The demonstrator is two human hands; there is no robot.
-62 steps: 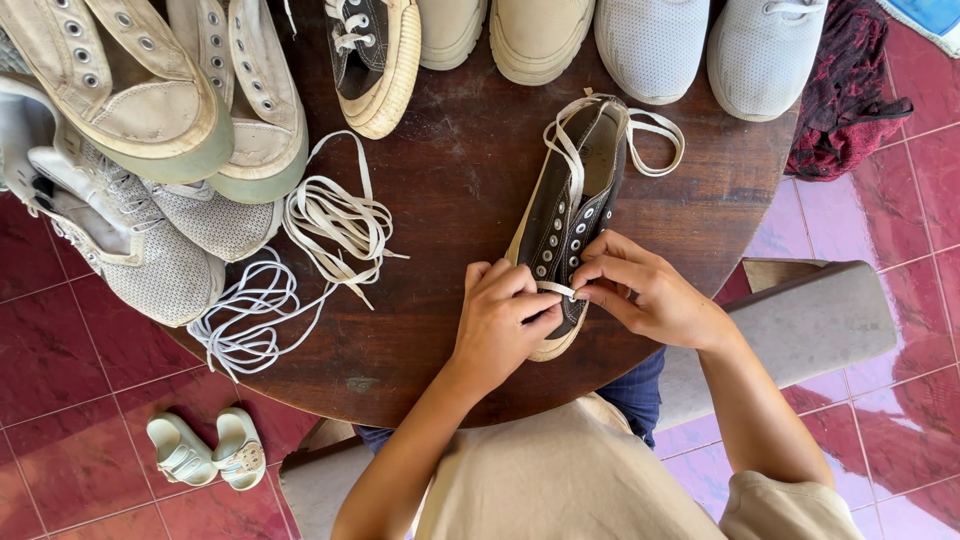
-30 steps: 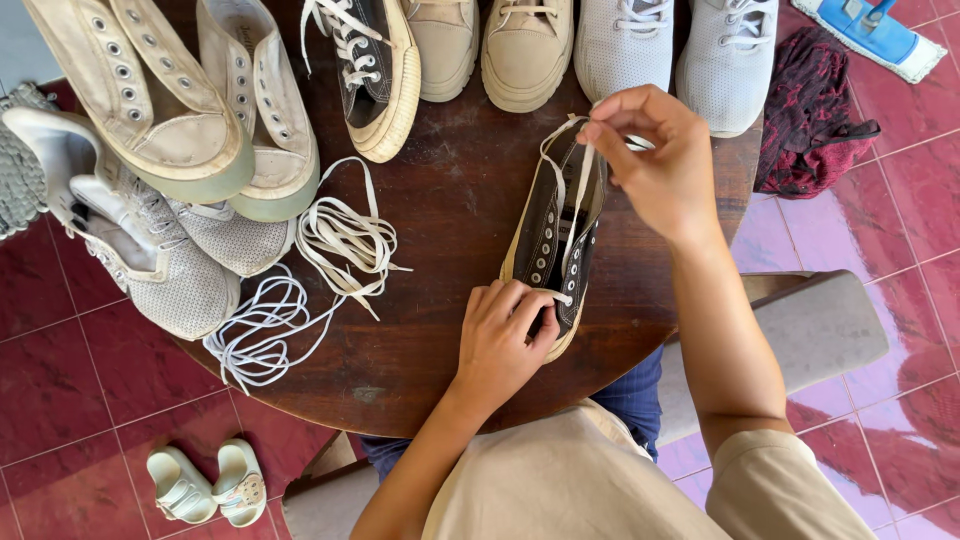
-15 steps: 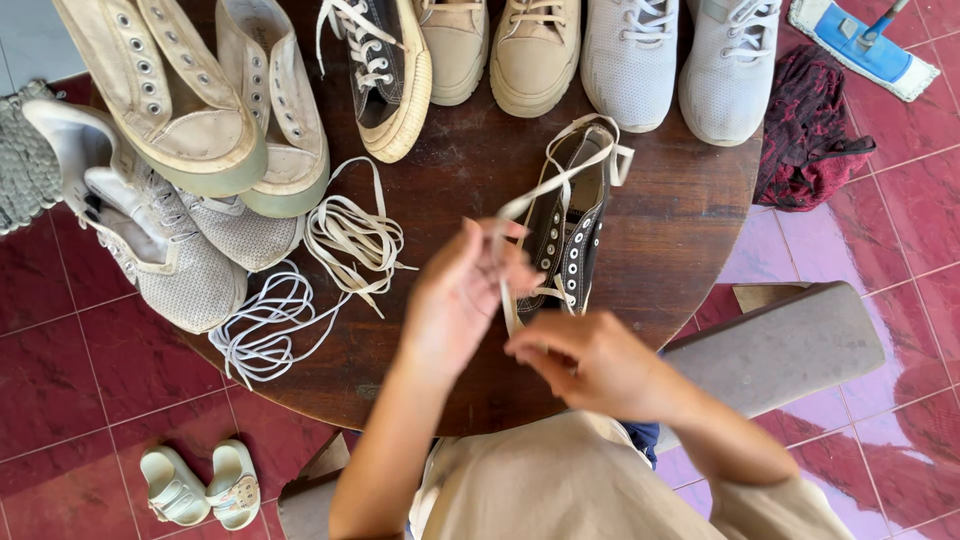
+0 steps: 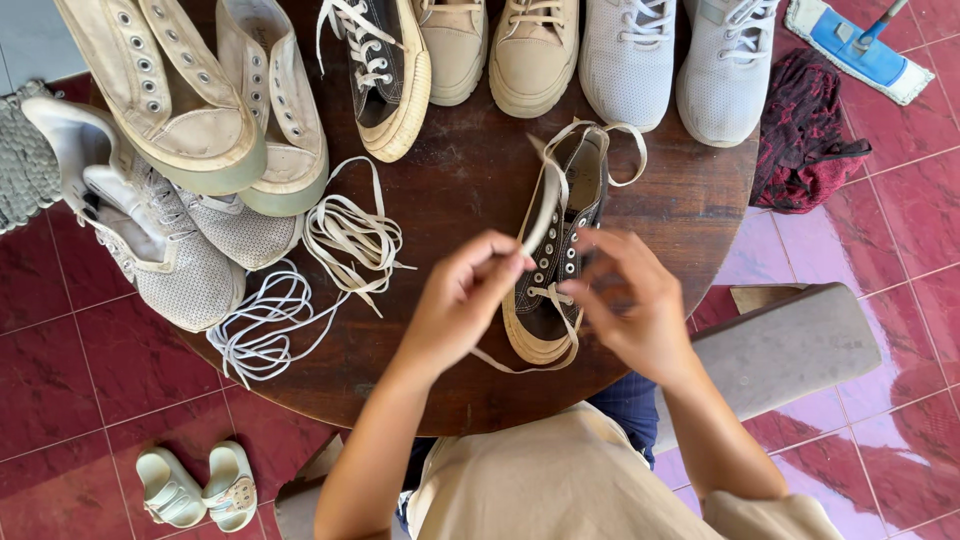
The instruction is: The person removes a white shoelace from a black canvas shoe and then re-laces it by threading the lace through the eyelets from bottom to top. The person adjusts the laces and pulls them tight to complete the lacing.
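A round dark-brown wooden table fills most of the view, standing on glossy red floor tiles, with a grey padded bench jutting out at its right edge. Along the table's far rim stand a pair of white mesh sneakers, a pair of beige lace-up shoes and one black canvas sneaker with a cream sole; on the left are piled two worn cream canvas shoes over a pair of grey-white knit trainers. A dark red patterned cloth lies on the floor to the right, with a blue flat mop head just beyond it. Near the table's middle lies a black low-top canvas sneaker with a cream rubber sole, toe toward the person. The left hand pinches a flat cream shoelace between thumb and fingertips, just left of the sneaker's eyelets. The right hand hovers over the sneaker's right side, its fingers curled and pinched on the lace at a lower eyelet. Loose flat cream laces and thin white round laces lie heaped on the table's left. Small pale green sandals sit on the floor below.
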